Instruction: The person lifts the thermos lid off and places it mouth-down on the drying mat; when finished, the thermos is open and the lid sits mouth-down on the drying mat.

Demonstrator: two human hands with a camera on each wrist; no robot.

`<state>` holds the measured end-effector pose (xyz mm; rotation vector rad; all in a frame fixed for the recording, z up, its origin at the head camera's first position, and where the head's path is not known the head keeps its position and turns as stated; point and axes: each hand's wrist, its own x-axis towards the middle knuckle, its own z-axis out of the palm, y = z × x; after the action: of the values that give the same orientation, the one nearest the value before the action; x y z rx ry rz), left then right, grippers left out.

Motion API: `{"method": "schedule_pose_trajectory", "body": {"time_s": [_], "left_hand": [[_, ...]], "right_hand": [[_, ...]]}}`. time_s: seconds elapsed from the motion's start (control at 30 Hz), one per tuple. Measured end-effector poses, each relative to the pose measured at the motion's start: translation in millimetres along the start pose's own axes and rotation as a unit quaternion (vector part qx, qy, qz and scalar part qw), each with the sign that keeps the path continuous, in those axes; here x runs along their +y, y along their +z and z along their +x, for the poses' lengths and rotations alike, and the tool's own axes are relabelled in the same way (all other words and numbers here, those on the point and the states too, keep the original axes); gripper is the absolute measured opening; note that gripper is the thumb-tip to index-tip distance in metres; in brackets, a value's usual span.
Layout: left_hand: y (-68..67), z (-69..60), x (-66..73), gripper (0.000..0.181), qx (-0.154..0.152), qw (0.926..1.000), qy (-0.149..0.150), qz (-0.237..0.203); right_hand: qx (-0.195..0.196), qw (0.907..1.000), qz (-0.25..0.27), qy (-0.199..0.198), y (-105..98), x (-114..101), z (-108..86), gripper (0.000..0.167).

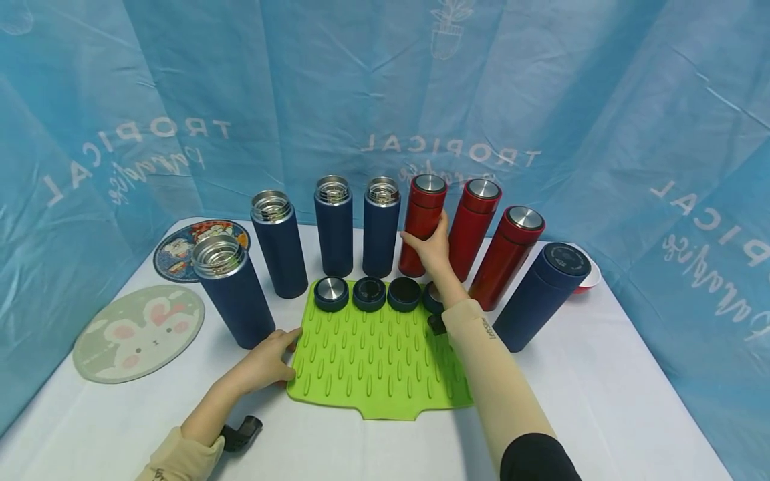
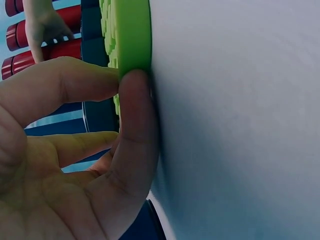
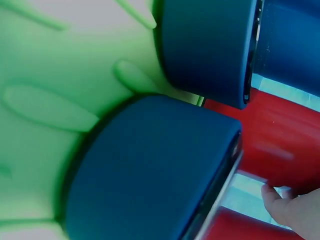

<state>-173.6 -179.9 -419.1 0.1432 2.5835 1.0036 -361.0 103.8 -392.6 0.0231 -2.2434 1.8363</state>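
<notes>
My left hand [image 1: 261, 364] is at the left edge of a lime-green ridged silicone mat [image 1: 373, 361]. In the left wrist view, thumb and finger [image 2: 135, 110] pinch the mat's rim. Reaching across the mat, my right hand [image 1: 433, 250] grips the leftmost red thermos [image 1: 424, 217] around its middle; it stands upright with its lid on. Several navy lids [image 1: 369, 294] sit in a row along the mat's far edge, the rightmost [image 3: 155, 165] partly hidden by my right arm in the head view. Lidless navy thermoses [image 1: 333, 227] stand behind and left of the mat.
Two more lidded red thermoses [image 1: 474, 230] and a lidded navy thermos [image 1: 541, 294] stand to the right. A white-and-red bowl [image 1: 592, 277] is partly hidden behind. At left lie a rabbit-print oval placemat [image 1: 141, 334] and a patterned round mat [image 1: 180, 250]. A blue curtain [image 1: 385, 80] surrounds the table.
</notes>
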Motion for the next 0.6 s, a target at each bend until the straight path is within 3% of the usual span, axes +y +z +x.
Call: {"method": "schedule_pose_trajectory", "body": {"time_s": [0.33,0.6], "left_hand": [[2.8,-0.1,-2.0,0.079,0.005,1.0,0.003,0.005],[2.1,0.5,-1.5,0.079,0.006,1.0,-0.001,0.002]], "right_hand": [[-0.003,0.9999,-0.01,0.007,-1.3,0.1,-0.9,0.082],[0.006,0.9997,-0.017,-0.016,-2.4,1.2,-1.2,0.083]]}}
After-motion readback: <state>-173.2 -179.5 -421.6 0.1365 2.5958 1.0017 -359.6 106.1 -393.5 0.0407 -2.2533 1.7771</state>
